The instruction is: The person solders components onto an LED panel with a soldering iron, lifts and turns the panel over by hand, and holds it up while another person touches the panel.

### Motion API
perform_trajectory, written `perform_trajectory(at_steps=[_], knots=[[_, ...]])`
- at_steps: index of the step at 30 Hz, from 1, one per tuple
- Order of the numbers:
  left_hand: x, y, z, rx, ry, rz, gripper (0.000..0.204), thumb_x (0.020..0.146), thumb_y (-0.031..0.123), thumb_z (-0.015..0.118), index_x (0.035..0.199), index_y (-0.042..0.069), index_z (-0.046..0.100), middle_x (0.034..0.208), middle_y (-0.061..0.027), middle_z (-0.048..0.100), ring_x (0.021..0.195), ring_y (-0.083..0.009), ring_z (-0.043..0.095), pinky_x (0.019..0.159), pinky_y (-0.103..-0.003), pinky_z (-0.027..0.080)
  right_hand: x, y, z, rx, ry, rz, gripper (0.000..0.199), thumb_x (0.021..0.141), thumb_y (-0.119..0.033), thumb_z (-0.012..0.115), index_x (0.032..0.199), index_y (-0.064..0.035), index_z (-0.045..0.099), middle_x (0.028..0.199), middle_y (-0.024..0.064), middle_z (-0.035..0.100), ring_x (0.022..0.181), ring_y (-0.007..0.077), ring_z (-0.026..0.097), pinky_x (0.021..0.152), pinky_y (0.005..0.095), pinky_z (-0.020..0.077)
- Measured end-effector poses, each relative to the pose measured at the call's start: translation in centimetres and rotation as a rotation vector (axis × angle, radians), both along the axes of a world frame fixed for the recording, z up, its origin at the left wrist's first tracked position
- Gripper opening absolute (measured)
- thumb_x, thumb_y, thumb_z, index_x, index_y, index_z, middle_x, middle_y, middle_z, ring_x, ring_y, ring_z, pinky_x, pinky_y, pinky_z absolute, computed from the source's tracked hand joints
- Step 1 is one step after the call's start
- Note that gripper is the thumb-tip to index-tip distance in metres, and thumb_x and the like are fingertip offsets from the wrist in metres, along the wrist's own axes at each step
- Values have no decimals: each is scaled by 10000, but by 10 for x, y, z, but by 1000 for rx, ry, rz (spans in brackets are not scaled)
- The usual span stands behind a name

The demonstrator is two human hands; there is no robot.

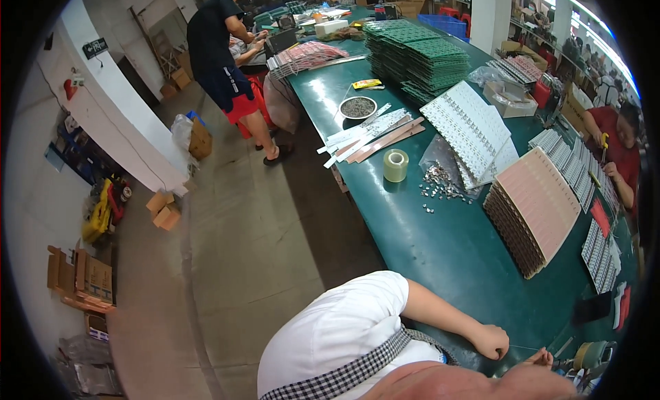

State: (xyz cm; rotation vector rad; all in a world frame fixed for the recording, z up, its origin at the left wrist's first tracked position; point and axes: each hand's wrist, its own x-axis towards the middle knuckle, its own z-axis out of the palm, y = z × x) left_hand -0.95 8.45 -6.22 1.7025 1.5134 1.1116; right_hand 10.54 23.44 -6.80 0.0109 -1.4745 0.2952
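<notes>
My left hand (491, 341) rests low over the green table, at the end of a bare forearm coming out of a white sleeve. Its fingers are curled closed; what they hold, if anything, is hidden. Close to its right is my right hand (542, 359), mostly cut off by skin along the lower edge. The few fingertips that show are pressed together. A thin pale line, perhaps a thread or wire, runs between the two hands. Beside the right hand lie a roll of tape (592, 355) and some small tools, too cramped at the rim to tell apart.
On the green table (440, 249) stand a stack of pinkish boards (540, 204), white boards (471, 128), green boards (416, 56), clear tape (395, 166), small metal parts (440, 183), a bowl (358, 108) and strips (371, 135). Another person (619, 145) works at the right; one stands (220, 49) beyond.
</notes>
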Motion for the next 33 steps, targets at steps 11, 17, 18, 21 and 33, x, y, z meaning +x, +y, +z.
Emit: perform_trajectory(at_steps=[11, 17, 18, 21, 33], knots=[[-24, -119, 83, -80, 69, -236, 274, 790, 258, 580, 937, 37, 646, 847, -132, 616, 815, -290, 586, 732, -362, 447, 18, -112, 87, -499, -402, -160, 153, 767, 16, 640, 875, -54, 556, 822, 24, 570, 688, 96, 504, 616, 203, 415], [2, -106, 105, -286, -393, -525, 235, 869, 124, 523, 1044, -4, 613, 803, -81, 599, 747, -169, 542, 701, -281, 430, 23, -140, 128, -423, -450, -173, 218, 697, -22, 719, 841, -81, 566, 726, 37, 594, 528, 108, 518, 477, 222, 422], [4, -111, 112, -399, -457, -455, 242, 869, 113, 517, 1055, -14, 607, 782, -60, 596, 717, -133, 524, 676, -263, 425, 30, -140, 134, -400, -468, -162, 208, 702, -37, 718, 839, -76, 567, 712, 41, 588, 534, 118, 530, 492, 224, 430], [12, -108, 111, -539, -386, -356, 259, 876, 87, 512, 1108, 0, 586, 734, -26, 574, 697, -87, 515, 645, -217, 412, 89, -137, 123, -445, -443, -237, 179, 722, -64, 706, 837, -66, 569, 686, 45, 578, 557, 130, 557, 522, 230, 445], [-87, -193, 110, -153, -432, 554, 255, 853, 74, 548, 1083, -22, 600, 626, -2, 536, 567, -57, 467, 510, -185, 327, 116, -24, 51, -482, -630, -835, 105, 856, -183, 559, 803, -96, 534, 705, 177, 562, 628, 362, 551, 526, 391, 422]])
